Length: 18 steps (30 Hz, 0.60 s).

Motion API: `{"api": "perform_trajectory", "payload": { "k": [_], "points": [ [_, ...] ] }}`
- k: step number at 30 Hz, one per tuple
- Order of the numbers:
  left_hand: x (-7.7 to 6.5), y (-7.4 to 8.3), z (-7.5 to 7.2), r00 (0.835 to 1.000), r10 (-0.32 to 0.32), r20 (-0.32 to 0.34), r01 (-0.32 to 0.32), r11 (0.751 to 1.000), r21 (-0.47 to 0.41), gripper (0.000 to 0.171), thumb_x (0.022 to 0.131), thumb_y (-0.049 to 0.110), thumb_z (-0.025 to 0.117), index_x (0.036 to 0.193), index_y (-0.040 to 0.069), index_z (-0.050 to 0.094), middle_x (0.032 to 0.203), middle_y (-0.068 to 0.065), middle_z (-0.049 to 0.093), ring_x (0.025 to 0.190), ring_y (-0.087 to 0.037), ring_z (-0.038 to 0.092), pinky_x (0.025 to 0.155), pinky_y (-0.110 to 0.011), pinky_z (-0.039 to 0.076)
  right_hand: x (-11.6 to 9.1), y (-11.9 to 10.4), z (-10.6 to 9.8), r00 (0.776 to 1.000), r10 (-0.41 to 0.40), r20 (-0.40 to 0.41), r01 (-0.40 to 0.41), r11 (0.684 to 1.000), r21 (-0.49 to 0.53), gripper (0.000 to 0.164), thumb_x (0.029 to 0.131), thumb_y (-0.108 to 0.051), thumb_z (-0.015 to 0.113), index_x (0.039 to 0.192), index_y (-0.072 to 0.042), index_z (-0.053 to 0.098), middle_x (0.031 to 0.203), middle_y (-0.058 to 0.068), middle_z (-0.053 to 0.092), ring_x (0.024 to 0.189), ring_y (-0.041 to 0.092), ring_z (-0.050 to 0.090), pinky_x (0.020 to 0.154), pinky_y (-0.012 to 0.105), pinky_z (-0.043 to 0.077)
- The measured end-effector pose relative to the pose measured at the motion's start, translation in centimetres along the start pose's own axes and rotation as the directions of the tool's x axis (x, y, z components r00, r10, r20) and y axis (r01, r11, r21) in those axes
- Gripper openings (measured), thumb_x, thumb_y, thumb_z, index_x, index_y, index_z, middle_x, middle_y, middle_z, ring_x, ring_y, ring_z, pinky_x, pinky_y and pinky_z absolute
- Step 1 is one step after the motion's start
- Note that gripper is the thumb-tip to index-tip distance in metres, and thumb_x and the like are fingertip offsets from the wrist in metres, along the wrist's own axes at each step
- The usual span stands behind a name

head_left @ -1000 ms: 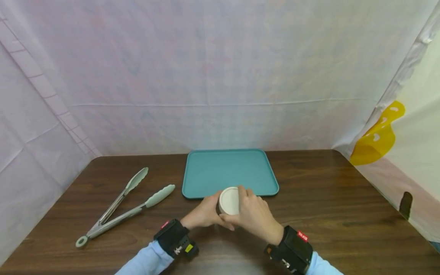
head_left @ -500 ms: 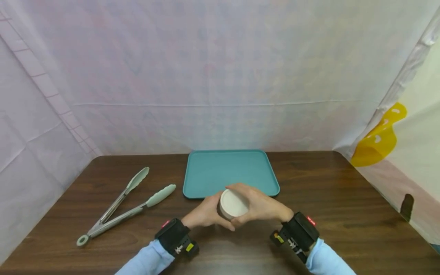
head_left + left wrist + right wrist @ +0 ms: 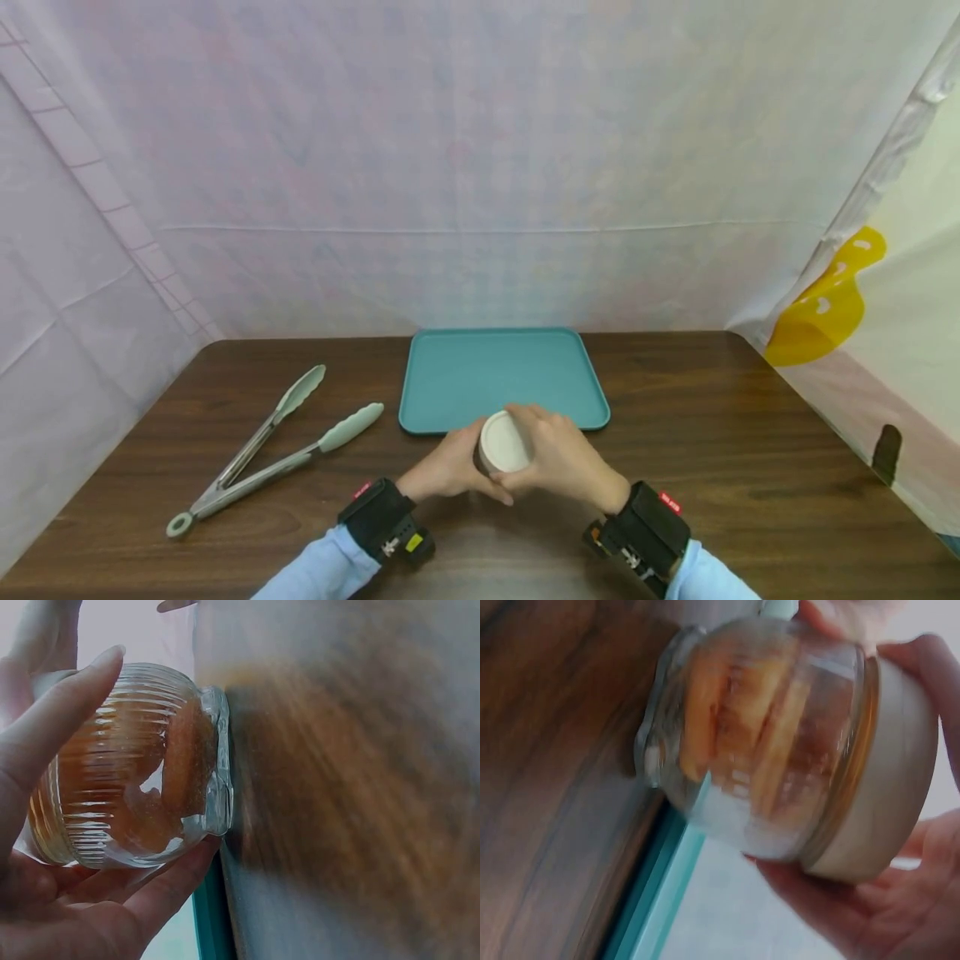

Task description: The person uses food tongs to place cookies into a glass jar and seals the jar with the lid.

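Note:
A clear ribbed glass jar [image 3: 142, 765] with orange-brown pieces inside stands upright on the table, just in front of the tray. On top sits a round cream lid [image 3: 504, 442]. Thumb and fingers of my left hand [image 3: 453, 463] curl round the jar's glass body from the left. From the right, my right hand [image 3: 558, 458] grips the lid, its thumb toward me and its fingers on the far side. In the right wrist view a gold-coloured band [image 3: 851, 765] shows between the glass and the lid. The right fingers hide part of the lid's top in the head view.
Behind the jar lies a teal tray [image 3: 502, 371] near the table's back edge. Tongs [image 3: 262, 462] with pale green tips lie spread apart on the left of the brown wooden table [image 3: 720, 458]. A pale cloth [image 3: 480, 167] hangs behind it.
My right hand has turned on the lid, its wrist swinging out to the right and then partly back. The left hand keeps its hold on the jar in the same place.

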State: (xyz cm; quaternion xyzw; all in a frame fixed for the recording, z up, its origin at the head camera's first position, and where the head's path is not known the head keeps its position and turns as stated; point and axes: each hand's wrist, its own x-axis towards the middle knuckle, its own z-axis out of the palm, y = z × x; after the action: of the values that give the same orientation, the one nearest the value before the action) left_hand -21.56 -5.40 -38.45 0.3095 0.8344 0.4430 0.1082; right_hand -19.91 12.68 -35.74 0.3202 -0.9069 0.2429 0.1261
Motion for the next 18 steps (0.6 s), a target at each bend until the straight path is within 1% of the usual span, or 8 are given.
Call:
{"api": "perform_trajectory", "payload": {
  "k": [3,7,9,11,13,14,16,18],
  "points": [
    [0.0,0.0,0.0,1.0,-0.009,-0.003,0.009,1.0,0.004,0.095,0.059,0.025,0.083,0.136,0.005,0.03,0.127,-0.012,0.047,0.111,-0.027,0.048,0.09,-0.04,0.04,-0.1,-0.6,0.4,0.998,0.024,-0.066,-0.03,0.996,-0.088,0.072,0.062,-0.045,0.074,0.113,0.002,0.054,0.094,0.013,0.062,0.074,0.019,0.061,0.057,0.025,0.048],
    [0.0,0.0,0.1,1.0,-0.02,-0.001,0.02,1.0,-0.001,0.094,0.061,0.025,0.082,0.136,0.004,0.03,0.126,-0.012,0.047,0.109,-0.026,0.049,0.089,-0.039,0.042,-0.4,-1.2,1.0,0.987,0.047,-0.152,-0.079,0.975,-0.207,0.073,0.061,-0.05,0.073,0.109,0.002,0.055,0.086,0.013,0.062,0.064,0.021,0.06,0.048,0.025,0.047],
    [0.0,0.0,0.1,1.0,-0.02,0.0,0.02,1.0,-0.003,0.093,0.061,0.026,0.082,0.136,0.004,0.03,0.126,-0.012,0.047,0.109,-0.026,0.05,0.088,-0.038,0.042,-0.5,-1.4,1.2,0.982,0.058,-0.182,-0.102,0.965,-0.24,0.074,0.06,-0.052,0.073,0.108,0.003,0.055,0.084,0.014,0.062,0.061,0.022,0.06,0.046,0.026,0.047],
    [0.1,0.0,0.1,1.0,-0.02,0.001,0.02,1.0,-0.001,0.093,0.061,0.026,0.082,0.135,0.003,0.03,0.125,-0.013,0.047,0.108,-0.026,0.05,0.088,-0.038,0.042,-0.6,-1.6,1.3,0.979,0.072,-0.19,-0.118,0.963,-0.244,0.076,0.061,-0.052,0.072,0.108,0.004,0.055,0.084,0.015,0.061,0.061,0.023,0.06,0.045,0.027,0.047],
    [0.0,0.0,0.0,1.0,-0.016,0.0,0.016,1.0,0.006,0.092,0.061,0.026,0.082,0.135,0.003,0.031,0.124,-0.013,0.048,0.108,-0.026,0.05,0.089,-0.038,0.042,-0.6,-1.6,1.2,0.982,0.098,-0.163,-0.133,0.966,-0.22,0.079,0.063,-0.054,0.071,0.111,0.005,0.053,0.087,0.017,0.061,0.062,0.024,0.06,0.044,0.028,0.047],
    [0.0,0.0,0.0,1.0,-0.01,-0.001,0.01,1.0,0.009,0.092,0.061,0.026,0.082,0.134,0.002,0.031,0.124,-0.013,0.048,0.108,-0.026,0.05,0.089,-0.038,0.042,-0.6,-1.6,1.0,0.984,0.112,-0.135,-0.138,0.971,-0.197,0.081,0.063,-0.055,0.071,0.114,0.005,0.052,0.09,0.017,0.06,0.064,0.024,0.06,0.045,0.028,0.048],
    [0.0,-0.1,-0.1,1.0,0.0,-0.002,0.0,1.0,0.018,0.091,0.062,0.025,0.082,0.134,0.001,0.031,0.124,-0.014,0.048,0.109,-0.027,0.05,0.089,-0.038,0.042,-0.5,-1.3,0.6,0.99,0.135,-0.052,-0.14,0.983,-0.119,0.084,0.065,-0.055,0.07,0.12,0.005,0.048,0.096,0.018,0.059,0.071,0.024,0.06,0.05,0.028,0.048],
    [-0.1,-0.1,-0.1,1.0,0.012,0.0,-0.012,1.0,0.023,0.091,0.062,0.024,0.082,0.133,0.0,0.031,0.124,-0.014,0.048,0.109,-0.028,0.05,0.088,-0.039,0.042,-0.4,-0.9,0.0,0.987,0.151,0.053,-0.151,0.988,-0.018,0.09,0.064,-0.055,0.071,0.128,0.002,0.042,0.107,0.019,0.055,0.082,0.025,0.058,0.057,0.029,0.048]
  ]
}}
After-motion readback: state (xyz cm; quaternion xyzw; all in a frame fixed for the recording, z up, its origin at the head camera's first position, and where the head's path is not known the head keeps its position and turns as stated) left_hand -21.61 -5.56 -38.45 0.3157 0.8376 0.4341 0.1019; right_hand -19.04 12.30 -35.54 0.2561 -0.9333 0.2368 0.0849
